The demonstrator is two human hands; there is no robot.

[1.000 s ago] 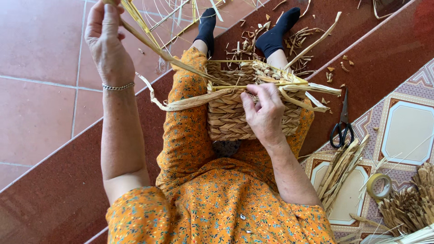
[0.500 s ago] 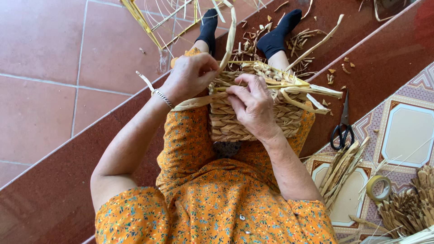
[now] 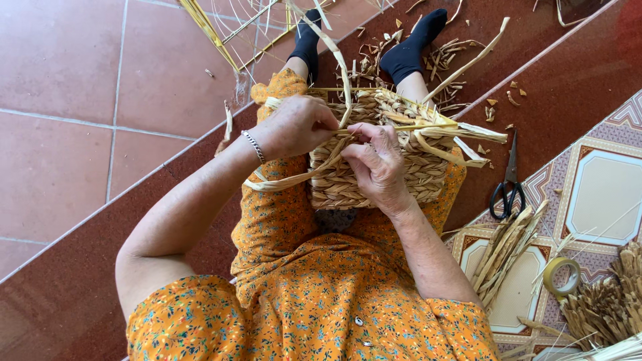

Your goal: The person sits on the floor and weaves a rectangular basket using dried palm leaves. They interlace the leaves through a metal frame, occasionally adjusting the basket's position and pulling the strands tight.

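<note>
A half-woven straw basket rests on my lap, its rim bristling with loose pale strands. My left hand, with a silver bracelet at the wrist, pinches a long flat straw strand at the basket's near-left rim. My right hand lies on the basket's front wall, fingers closed on the same strand where it meets the weave. Both hands touch each other at the rim. My legs in an orange flowered dress and black socks stretch out beyond the basket.
Black scissors lie on the dark red step to the right. A bundle of dry straw pieces, a roll of tape and more straw sit on the patterned tiles. Straw scraps litter the floor by my feet.
My left hand came down from high on the left, pulling the strand, and now meets my right hand at the basket's rim. The right hand shifted slightly left.
</note>
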